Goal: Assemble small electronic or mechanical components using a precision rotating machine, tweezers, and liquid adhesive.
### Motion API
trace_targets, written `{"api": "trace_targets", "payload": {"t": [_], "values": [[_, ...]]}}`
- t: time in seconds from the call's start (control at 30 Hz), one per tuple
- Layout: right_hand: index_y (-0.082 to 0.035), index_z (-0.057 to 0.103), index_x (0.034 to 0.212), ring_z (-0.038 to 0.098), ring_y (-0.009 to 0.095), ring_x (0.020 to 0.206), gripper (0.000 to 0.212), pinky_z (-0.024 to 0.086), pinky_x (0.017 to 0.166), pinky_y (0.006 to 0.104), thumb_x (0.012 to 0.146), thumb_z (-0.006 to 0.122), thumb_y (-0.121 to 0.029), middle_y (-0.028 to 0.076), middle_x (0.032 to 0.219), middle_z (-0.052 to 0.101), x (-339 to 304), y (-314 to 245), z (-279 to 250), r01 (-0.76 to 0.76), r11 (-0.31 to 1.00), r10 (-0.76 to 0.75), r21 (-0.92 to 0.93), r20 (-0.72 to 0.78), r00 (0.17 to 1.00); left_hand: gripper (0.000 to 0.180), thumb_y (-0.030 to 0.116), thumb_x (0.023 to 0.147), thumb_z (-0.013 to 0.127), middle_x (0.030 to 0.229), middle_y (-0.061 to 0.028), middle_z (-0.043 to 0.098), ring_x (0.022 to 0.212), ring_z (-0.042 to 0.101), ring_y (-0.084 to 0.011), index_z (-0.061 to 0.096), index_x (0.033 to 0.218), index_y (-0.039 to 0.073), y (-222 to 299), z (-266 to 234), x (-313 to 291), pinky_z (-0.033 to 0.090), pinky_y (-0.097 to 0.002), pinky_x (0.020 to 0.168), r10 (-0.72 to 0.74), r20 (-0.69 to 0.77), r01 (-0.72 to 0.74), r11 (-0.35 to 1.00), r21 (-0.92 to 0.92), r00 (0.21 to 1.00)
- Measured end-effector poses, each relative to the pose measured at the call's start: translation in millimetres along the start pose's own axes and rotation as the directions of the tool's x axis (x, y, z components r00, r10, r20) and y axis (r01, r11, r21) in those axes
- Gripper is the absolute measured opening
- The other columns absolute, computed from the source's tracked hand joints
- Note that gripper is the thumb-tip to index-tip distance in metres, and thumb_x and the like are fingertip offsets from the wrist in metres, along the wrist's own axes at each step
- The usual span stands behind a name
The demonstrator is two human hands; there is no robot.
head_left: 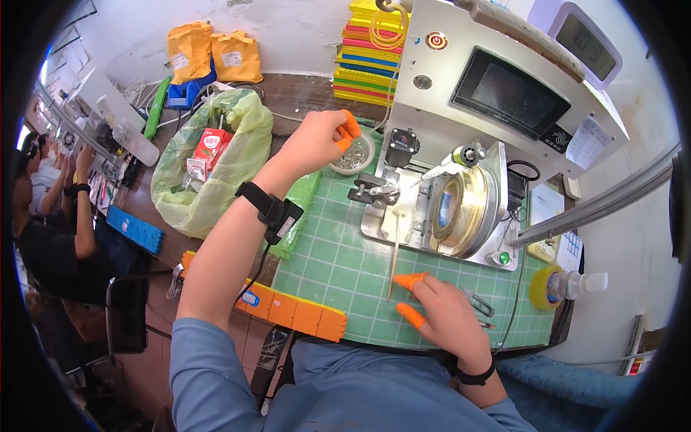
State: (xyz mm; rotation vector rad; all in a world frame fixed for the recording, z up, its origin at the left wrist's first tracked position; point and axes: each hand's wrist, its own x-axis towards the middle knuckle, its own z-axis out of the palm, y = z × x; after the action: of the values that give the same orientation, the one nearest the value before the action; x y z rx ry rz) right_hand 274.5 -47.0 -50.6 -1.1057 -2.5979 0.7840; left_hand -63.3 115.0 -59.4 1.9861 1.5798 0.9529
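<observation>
My left hand (333,134), with orange finger covers, is over the left rim of a small white bowl (350,171) of tiny metal parts. Its fingers are curled into a pinch; whatever is between the tips is too small to make out. Lower right, my right hand (452,317) hovers over the green cutting mat (317,266), its orange-covered thumb and index finger apart. Beside the index fingertip, a thin wooden stick (394,266) runs up to a pale piece on the bench machine (446,93). That machine carries a round metal wheel (461,212) and a small clamp (374,189).
A pale green plastic bag (173,194) with a red carton (211,147) stands left. An orange ruler-like strip (288,308) lines the front edge. Tweezers (478,302) and yellow tape (545,288) lie right. Colored trays (363,61) are stacked behind. People sit far left.
</observation>
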Motion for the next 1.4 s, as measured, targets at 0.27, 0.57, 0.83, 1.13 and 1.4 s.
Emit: {"api": "trace_targets", "payload": {"t": [0.27,0.57,0.83,1.13,1.4], "values": [[-0.007,0.062,0.134,0.065,0.035,0.091,0.048,0.054,0.079,0.043,0.091,0.077,-0.02,0.014,0.109,0.063,10.3,-3.7,2.8,0.013,1.0,-0.014,0.012,0.035,0.999,0.018,-0.002,0.082,0.068,0.091,-0.0176,0.075,0.083,0.073,-0.0286,0.073,0.099,-0.001,-3.9,-1.5,1.5,0.058,-0.0374,0.078,0.026,0.002,-0.026,0.999,0.02,1.0],[-0.003,0.058,0.138,0.063,0.041,0.112,0.056,0.053,0.096,0.0465,0.088,0.078,-0.019,0.019,0.127,0.063,7.9,-8.9,6.5,-0.072,0.997,0.068,0.042,0.088,0.994,0.013,0.008,0.075,0.07,0.087,-0.0168,0.073,0.086,0.072,-0.0385,0.075,0.087,0.01,-6.2,36.2,7.6,0.057,-0.0501,0.076,0.16,0.123,-0.2,0.843,0.499,0.979],[-0.001,0.06,0.136,0.066,0.038,0.11,0.049,0.053,0.094,0.0429,0.091,0.075,-0.014,0.02,0.126,0.064,10.3,-17.4,8.3,0.114,0.993,-0.115,0.014,0.029,0.993,0.005,0.009,0.078,0.069,0.084,-0.0174,0.072,0.083,0.073,-0.0389,0.07,0.083,0.009,-13.4,40.4,-0.6,0.057,-0.0486,0.07,0.134,0.067,-0.149,0.834,0.531,0.989],[0.001,0.056,0.14,0.061,0.042,0.118,0.045,0.051,0.099,0.0445,0.098,0.068,-0.012,0.024,0.133,0.06,8.2,-13.8,9.9,0.122,0.987,-0.133,0.101,0.114,0.984,0.012,0.001,0.077,0.067,0.091,-0.0179,0.069,0.092,0.07,-0.0391,0.067,0.088,0.005,-8.2,27.1,-3.5,0.055,-0.0483,0.078,0.13,0.041,-0.135,0.908,0.397,0.991],[0.0,0.056,0.142,0.059,0.045,0.122,0.047,0.049,0.103,0.0455,0.098,0.068,-0.012,0.025,0.137,0.058,-3.2,-16.3,9.2,0.164,0.976,-0.176,0.144,0.076,0.981,0.013,-0.002,0.08,0.062,0.092,-0.0191,0.069,0.092,0.069,-0.0413,0.067,0.09,0.004,2.1,33.9,-6.5,0.054,-0.0491,0.078,0.158,-0.011,-0.149,0.948,0.281,0.987]]}}
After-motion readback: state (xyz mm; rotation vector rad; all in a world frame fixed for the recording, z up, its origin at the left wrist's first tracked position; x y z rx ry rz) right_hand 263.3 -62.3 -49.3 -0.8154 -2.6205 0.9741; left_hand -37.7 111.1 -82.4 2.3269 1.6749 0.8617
